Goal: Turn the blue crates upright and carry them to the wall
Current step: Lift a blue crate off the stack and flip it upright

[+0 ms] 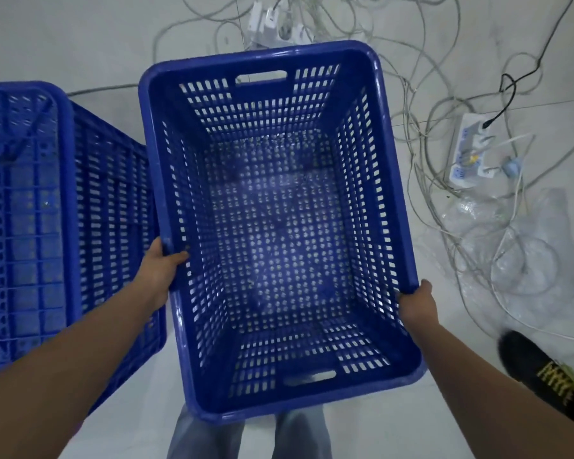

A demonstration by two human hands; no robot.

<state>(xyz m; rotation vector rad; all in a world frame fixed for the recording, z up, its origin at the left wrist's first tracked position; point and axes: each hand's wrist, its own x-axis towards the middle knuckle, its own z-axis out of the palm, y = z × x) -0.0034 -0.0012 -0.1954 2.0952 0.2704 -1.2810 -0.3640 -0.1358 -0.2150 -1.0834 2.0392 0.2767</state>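
Note:
An upright blue perforated crate (383, 160) fills the middle of the view, its open top facing me and nothing inside it. My left hand (161, 271) grips its left rim, fingers curled over the edge. My right hand (418, 304) grips the right rim near the front corner. The crate is held off the floor in front of my legs. A second blue crate (30, 220) lies upside down at the left, its ribbed bottom facing up, close beside the held crate.
Tangled white cables (428, 104) spread over the pale floor beyond and to the right. A white power strip (469, 150) with plugs lies at the right, clear plastic wrap (517, 246) below it. A black shoe (540, 369) shows at the lower right.

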